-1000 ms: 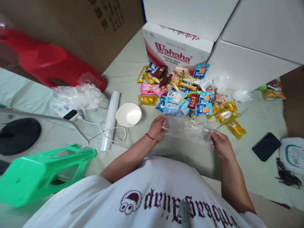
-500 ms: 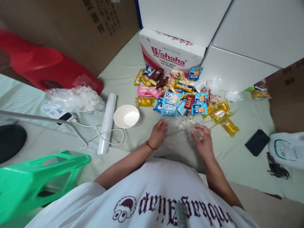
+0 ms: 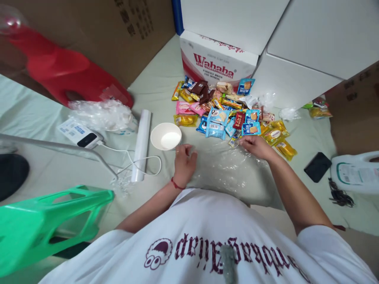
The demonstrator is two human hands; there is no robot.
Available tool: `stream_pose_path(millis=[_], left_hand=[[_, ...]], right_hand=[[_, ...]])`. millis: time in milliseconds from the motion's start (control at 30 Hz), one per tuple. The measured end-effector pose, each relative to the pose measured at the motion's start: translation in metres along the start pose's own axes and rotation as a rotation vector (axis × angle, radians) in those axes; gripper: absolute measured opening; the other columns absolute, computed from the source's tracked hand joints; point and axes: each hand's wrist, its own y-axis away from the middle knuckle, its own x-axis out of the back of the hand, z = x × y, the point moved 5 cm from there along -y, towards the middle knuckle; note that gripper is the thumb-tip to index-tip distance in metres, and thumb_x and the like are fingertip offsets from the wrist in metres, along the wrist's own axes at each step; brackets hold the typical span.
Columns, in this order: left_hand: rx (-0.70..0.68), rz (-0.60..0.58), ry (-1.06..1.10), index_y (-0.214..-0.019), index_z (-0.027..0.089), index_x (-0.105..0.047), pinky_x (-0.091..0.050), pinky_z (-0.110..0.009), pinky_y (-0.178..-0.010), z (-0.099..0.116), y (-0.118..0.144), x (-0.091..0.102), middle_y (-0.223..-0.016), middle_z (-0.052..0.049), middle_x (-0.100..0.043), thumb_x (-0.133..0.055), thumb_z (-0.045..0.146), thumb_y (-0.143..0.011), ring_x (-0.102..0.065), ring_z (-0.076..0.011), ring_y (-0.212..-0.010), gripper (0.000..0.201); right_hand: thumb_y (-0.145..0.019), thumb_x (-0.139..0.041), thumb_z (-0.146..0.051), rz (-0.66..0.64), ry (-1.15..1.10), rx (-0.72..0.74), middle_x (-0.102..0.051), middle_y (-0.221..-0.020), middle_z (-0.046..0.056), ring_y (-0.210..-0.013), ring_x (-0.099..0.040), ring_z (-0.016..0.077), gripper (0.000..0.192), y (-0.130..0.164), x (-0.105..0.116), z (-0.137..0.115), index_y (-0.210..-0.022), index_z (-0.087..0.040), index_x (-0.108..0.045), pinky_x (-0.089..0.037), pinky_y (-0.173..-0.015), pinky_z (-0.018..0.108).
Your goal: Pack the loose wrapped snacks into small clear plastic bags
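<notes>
Two bare hands over a pale green cloth (image 3: 156, 85). Right hand (image 3: 253, 146): fingertips narrowed, pinching the far right edge of a thin, clear, wrinkled plastic sheet (image 3: 223, 167). Left hand (image 3: 185, 163): fingers loosely curled at the sheet's left side, just beside a round white paper bowl (image 3: 166, 136); cannot tell whether it grips film. Sheet lies near side of a heap of coloured wrapped snacks (image 3: 218, 115). Risks (judged): uneven tension could fold film onto itself; left fingers could knock the bowl.
</notes>
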Motion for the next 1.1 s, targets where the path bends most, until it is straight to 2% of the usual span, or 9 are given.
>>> stream_pose_path(millis=[100,233,367,500,633,800,867,967,1100], left_hand=[[-0.303,0.042,-0.143,-0.098,0.023,-0.065,-0.049,-0.041,-0.093,0.046,0.024,0.015,-0.104,-0.009,-0.063,-0.060,0.023,-0.086,-0.059,-0.0252,-0.100,0.014],[-0.549,-0.484,-0.192,-0.093,0.024,-0.070,-0.049,-0.039,-0.090,0.086,0.040,-0.025,-0.101,-0.011,-0.067,-0.055,0.018,-0.088,-0.063,-0.0263,-0.098,0.017],[-0.407,-0.797,-0.402,-0.087,0.021,-0.069,-0.049,-0.040,-0.086,0.065,0.039,-0.070,-0.095,-0.011,-0.067,-0.057,0.015,-0.086,-0.066,-0.0268,-0.086,0.013],[-0.342,-1.013,-0.486,-0.091,0.022,-0.069,-0.050,-0.036,-0.081,0.028,0.057,-0.079,-0.096,-0.010,-0.068,-0.059,0.016,-0.086,-0.067,-0.0249,-0.082,0.013],[-0.315,-1.045,-0.440,-0.102,0.024,-0.072,-0.052,-0.033,-0.083,0.012,0.074,-0.068,-0.103,-0.009,-0.071,-0.061,0.025,-0.086,-0.069,-0.0243,-0.088,0.020],[-0.201,-0.901,-0.213,-0.096,0.024,-0.075,-0.051,-0.031,-0.077,0.027,0.069,-0.051,-0.094,-0.006,-0.076,-0.059,0.031,-0.088,-0.069,-0.0219,-0.081,0.020],[-0.091,-0.867,-0.148,-0.088,0.022,-0.074,-0.048,-0.027,-0.067,0.038,0.064,-0.046,-0.083,-0.003,-0.075,-0.056,0.031,-0.089,-0.063,-0.0171,-0.067,0.021],[0.024,-0.785,-0.058,-0.086,0.019,-0.072,-0.044,-0.023,-0.059,0.058,0.048,-0.051,-0.075,0.001,-0.072,-0.051,0.023,-0.085,-0.056,-0.0119,-0.058,0.022],[-0.116,-0.690,-0.139,-0.092,0.017,-0.073,-0.050,-0.024,-0.068,0.075,0.016,-0.098,-0.080,-0.001,-0.074,-0.046,0.018,-0.087,-0.064,-0.0136,-0.070,0.027]], right_hand=[[-0.085,-0.069,-0.049,-0.090,0.144,0.167,-0.077,-0.085,0.002,-0.078,-0.067,0.0218,0.028,-0.011,-0.007,-0.010,-0.088,-0.023,-0.079,-0.049,-0.073,0.031],[-0.090,-0.065,-0.043,-0.241,0.273,0.360,-0.080,-0.097,0.002,-0.089,-0.071,0.0226,0.024,-0.014,-0.008,-0.027,-0.093,-0.026,-0.082,-0.051,-0.083,0.032],[-0.094,-0.060,-0.032,-0.134,0.458,0.484,-0.079,-0.099,0.004,-0.091,-0.070,0.0222,0.023,-0.028,0.007,-0.030,-0.096,-0.024,-0.082,-0.048,-0.083,0.032],[-0.094,-0.060,-0.025,0.075,0.630,0.395,-0.077,-0.100,0.008,-0.092,-0.066,0.0240,0.021,-0.052,0.021,-0.011,-0.096,-0.019,-0.080,-0.045,-0.082,0.032],[-0.092,-0.060,-0.020,0.095,0.760,0.362,-0.073,-0.112,0.014,-0.105,-0.063,0.0295,0.024,-0.055,0.023,0.001,-0.108,-0.015,-0.077,-0.046,-0.091,0.039],[-0.093,-0.052,-0.014,0.599,0.646,0.483,-0.061,-0.134,0.015,-0.127,-0.051,0.0349,0.041,0.022,0.029,-0.014,-0.131,-0.019,-0.066,-0.043,-0.107,0.053],[-0.094,-0.049,-0.013,0.660,0.583,0.526,-0.067,-0.116,0.013,-0.117,-0.056,0.0325,0.034,0.062,0.004,-0.014,-0.120,-0.020,-0.070,-0.046,-0.104,0.054],[-0.096,-0.051,-0.016,0.258,0.595,0.610,-0.069,-0.122,0.013,-0.120,-0.058,0.0300,0.033,0.093,-0.075,-0.008,-0.121,-0.020,-0.071,-0.050,-0.106,0.049],[-0.099,-0.060,-0.031,-0.095,0.630,0.591,-0.055,-0.153,0.015,-0.147,-0.041,0.0317,0.048,0.099,-0.152,0.011,-0.144,-0.016,-0.061,-0.034,-0.124,0.054]])
